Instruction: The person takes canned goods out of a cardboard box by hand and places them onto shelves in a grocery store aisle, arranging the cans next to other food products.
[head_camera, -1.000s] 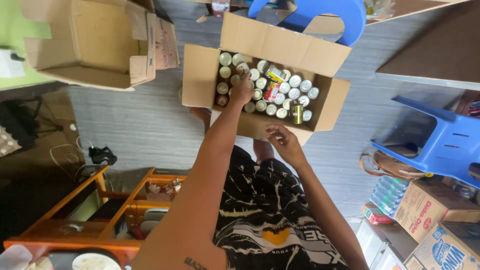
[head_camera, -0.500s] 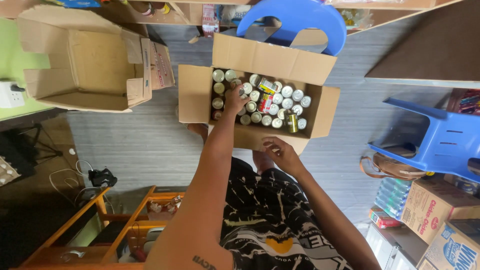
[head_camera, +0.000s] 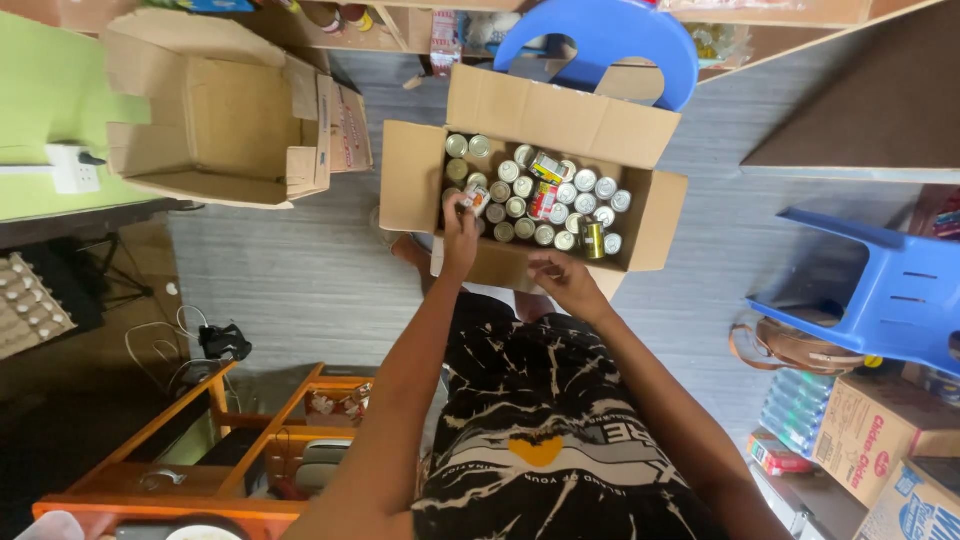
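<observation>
Your left hand (head_camera: 460, 235) is reaching into the open cardboard box (head_camera: 655, 225) in front of you, fingers curled around a small tin can (head_camera: 474, 197) with a red and white label, gripping it at the near left side of the box. That can is sitting just above your knuckles, among the other cans. Your right hand (head_camera: 562, 280) is resting on the near wall of the same box, fingers loosely bent over the cardboard edge and holding nothing else; it is lying just to the right of your left hand and slightly nearer to you.

Beyond your fingertips the box is holding many upright tin cans (head_camera: 565, 195), mostly showing plain silver lids, packed in rows. Two cans with red and yellow labels (head_camera: 545, 170) are lying tilted on top of the others.

Well off to the left of your left hand, an empty cardboard box (head_camera: 225, 115) is lying on its side with its flaps spread. Just past the far flap of the can box, a blue plastic stool (head_camera: 610, 35) is standing. Well to the right of your right hand, a blue plastic chair (head_camera: 880, 300) is standing on the grey floor.
</observation>
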